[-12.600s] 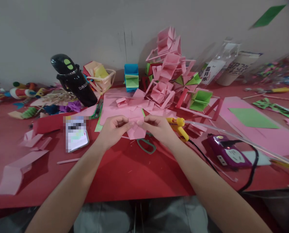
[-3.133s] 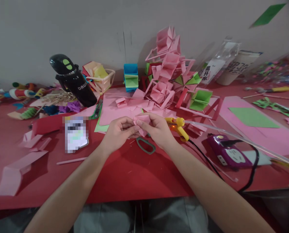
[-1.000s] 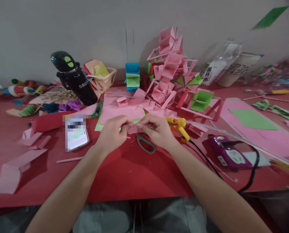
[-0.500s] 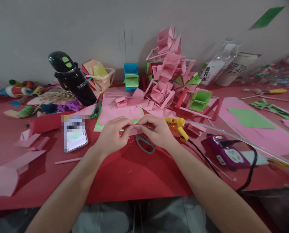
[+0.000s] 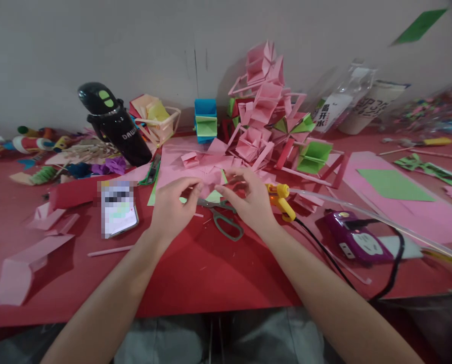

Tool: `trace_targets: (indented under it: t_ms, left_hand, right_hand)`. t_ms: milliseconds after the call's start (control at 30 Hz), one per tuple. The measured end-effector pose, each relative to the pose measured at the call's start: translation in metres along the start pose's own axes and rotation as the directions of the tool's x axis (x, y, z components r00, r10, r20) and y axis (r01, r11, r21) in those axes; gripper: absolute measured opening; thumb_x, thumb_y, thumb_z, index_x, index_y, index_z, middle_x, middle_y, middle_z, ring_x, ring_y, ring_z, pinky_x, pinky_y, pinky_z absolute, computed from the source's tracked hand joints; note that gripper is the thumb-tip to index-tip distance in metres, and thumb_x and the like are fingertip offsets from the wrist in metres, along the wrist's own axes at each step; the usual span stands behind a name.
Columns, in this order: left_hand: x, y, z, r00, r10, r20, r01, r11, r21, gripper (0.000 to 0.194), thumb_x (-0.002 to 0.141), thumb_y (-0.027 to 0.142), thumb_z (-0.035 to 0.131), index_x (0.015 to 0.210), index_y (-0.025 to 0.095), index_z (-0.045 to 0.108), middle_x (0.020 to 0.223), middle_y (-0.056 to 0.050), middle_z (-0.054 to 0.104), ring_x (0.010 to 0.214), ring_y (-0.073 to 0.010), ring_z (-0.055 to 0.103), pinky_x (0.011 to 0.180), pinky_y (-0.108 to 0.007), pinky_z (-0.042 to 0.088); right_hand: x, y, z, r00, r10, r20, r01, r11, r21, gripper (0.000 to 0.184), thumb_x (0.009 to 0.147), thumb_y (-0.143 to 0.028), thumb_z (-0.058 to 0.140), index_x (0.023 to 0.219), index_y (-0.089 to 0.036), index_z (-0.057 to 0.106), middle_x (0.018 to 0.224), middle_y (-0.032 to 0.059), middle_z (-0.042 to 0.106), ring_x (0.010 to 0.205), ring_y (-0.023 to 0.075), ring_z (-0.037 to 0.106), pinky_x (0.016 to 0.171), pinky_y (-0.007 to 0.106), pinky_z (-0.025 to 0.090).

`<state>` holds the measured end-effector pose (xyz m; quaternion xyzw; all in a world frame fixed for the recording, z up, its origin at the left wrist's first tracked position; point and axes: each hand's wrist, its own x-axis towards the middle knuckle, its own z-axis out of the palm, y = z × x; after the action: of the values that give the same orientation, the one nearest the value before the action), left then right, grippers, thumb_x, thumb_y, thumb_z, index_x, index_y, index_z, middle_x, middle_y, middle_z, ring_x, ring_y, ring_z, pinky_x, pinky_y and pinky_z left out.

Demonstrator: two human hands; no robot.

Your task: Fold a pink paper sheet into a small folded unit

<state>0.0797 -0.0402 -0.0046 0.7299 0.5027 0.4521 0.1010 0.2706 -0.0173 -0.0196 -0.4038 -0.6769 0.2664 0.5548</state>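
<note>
My left hand (image 5: 175, 205) hovers over the middle of the table, thumb and forefinger pinched together. Whatever sits in that pinch is too small to make out against the pink paper (image 5: 176, 162) behind it. Facing it, my right hand (image 5: 252, 199) has its thumb and forefinger apart, with nothing visible held. A small space separates the two hands. Below and between them lie grey-handled scissors (image 5: 228, 226) on the red table. A yellow glue gun (image 5: 282, 202) rests just right of my right hand, its small light glowing orange.
A folded pink paper structure (image 5: 262, 101) stands behind my hands. Left are a phone (image 5: 120, 207) and a black bottle (image 5: 116, 126). On the right sit a purple power strip (image 5: 357, 237) with a black cable, and pink and green sheets (image 5: 396, 184). A pink paper stick (image 5: 110, 251) lies front left.
My hands have drawn apart; their fingertips met before. My right thumb and forefinger have opened, and more of the scissors shows between the hands.
</note>
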Motion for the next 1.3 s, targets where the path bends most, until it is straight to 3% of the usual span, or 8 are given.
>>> trace_targets:
  t_ms: [133,267,367,500,667,1033,1133,1300]
  left_hand:
    - [-0.001,0.003,0.001,0.997,-0.069,-0.037,0.065,0.994,-0.087,0.017,0.093,0.033,0.06,0.1,0.022,0.07,0.093,-0.003,0.076,0.082,-0.0177,0.07,0.078,-0.027,0.056]
    - [-0.004,0.005,0.008,0.994,-0.07,0.085,0.087,0.973,-0.215,0.018,0.092,0.034,0.062,0.103,0.022,0.07,0.102,-0.005,0.075,0.09,-0.0188,0.071,0.085,-0.029,0.057]
    - [-0.006,0.004,0.014,0.986,-0.068,0.152,0.104,0.964,-0.246,0.017,0.091,0.034,0.063,0.102,0.022,0.07,0.11,-0.007,0.073,0.102,-0.0216,0.069,0.09,-0.032,0.057]
    - [-0.004,0.0,0.015,0.989,-0.064,0.137,0.093,0.972,-0.217,0.014,0.085,0.031,0.07,0.095,0.021,0.069,0.118,-0.008,0.07,0.114,-0.0248,0.064,0.093,-0.036,0.055]
    - [-0.001,-0.002,0.011,0.977,-0.072,0.199,0.115,0.971,-0.212,0.014,0.081,0.028,0.072,0.09,0.02,0.065,0.104,-0.006,0.07,0.101,-0.022,0.067,0.091,-0.037,0.055]
    - [0.003,0.001,0.006,0.94,-0.132,0.314,0.28,0.823,-0.493,0.02,0.077,0.022,0.071,0.095,0.017,0.062,0.1,-0.006,0.069,0.095,-0.0203,0.069,0.086,-0.035,0.059]
    - [0.002,0.001,0.006,0.952,-0.135,0.274,0.254,0.85,-0.462,0.021,0.078,0.018,0.067,0.098,0.018,0.059,0.102,-0.006,0.068,0.096,-0.0196,0.068,0.084,-0.034,0.059]
    - [-0.004,0.003,0.013,0.985,-0.066,0.162,0.104,0.966,-0.239,0.021,0.08,0.018,0.065,0.1,0.02,0.058,0.102,-0.005,0.065,0.095,-0.0185,0.065,0.08,-0.031,0.058]
  right_hand:
    - [0.0,-0.003,0.001,0.999,0.046,0.026,-0.047,0.997,0.065,0.018,0.088,-0.039,0.069,0.087,-0.021,0.071,0.085,0.0035,0.07,0.078,0.0165,0.064,0.073,0.032,0.054]
    - [0.0,-0.007,0.005,0.981,0.123,0.152,-0.15,0.972,0.182,0.024,0.084,-0.044,0.072,0.086,-0.02,0.07,0.082,0.003,0.069,0.075,0.0162,0.065,0.066,0.028,0.055]
    - [-0.001,-0.007,0.005,0.98,0.104,0.167,-0.131,0.978,0.165,0.025,0.084,-0.045,0.071,0.085,-0.02,0.069,0.08,0.0023,0.069,0.074,0.0157,0.064,0.065,0.028,0.054]
    - [-0.001,-0.004,0.003,0.976,0.083,0.199,-0.106,0.988,0.109,0.023,0.087,-0.043,0.07,0.089,-0.02,0.07,0.081,0.0018,0.069,0.073,0.015,0.063,0.064,0.027,0.052]
    - [-0.001,-0.001,0.002,0.964,0.022,0.265,-0.05,0.994,0.1,0.02,0.088,-0.043,0.069,0.089,-0.023,0.073,0.091,0.0027,0.07,0.085,0.0175,0.064,0.074,0.029,0.053]
    - [0.006,-0.005,-0.005,0.957,0.05,0.286,-0.085,0.99,0.114,0.025,0.087,-0.044,0.068,0.084,-0.02,0.071,0.09,0.0042,0.066,0.085,0.0179,0.062,0.078,0.032,0.05]
    - [0.005,-0.008,-0.004,0.959,0.022,0.283,-0.043,0.997,0.068,0.022,0.092,-0.039,0.062,0.081,-0.02,0.068,0.089,0.004,0.065,0.085,0.0173,0.06,0.078,0.032,0.048]
    - [0.001,-0.003,-0.001,0.965,-0.07,0.254,0.097,0.991,-0.094,0.025,0.096,-0.022,0.048,0.074,-0.018,0.059,0.085,0.0046,0.059,0.081,0.0163,0.056,0.074,0.03,0.046]
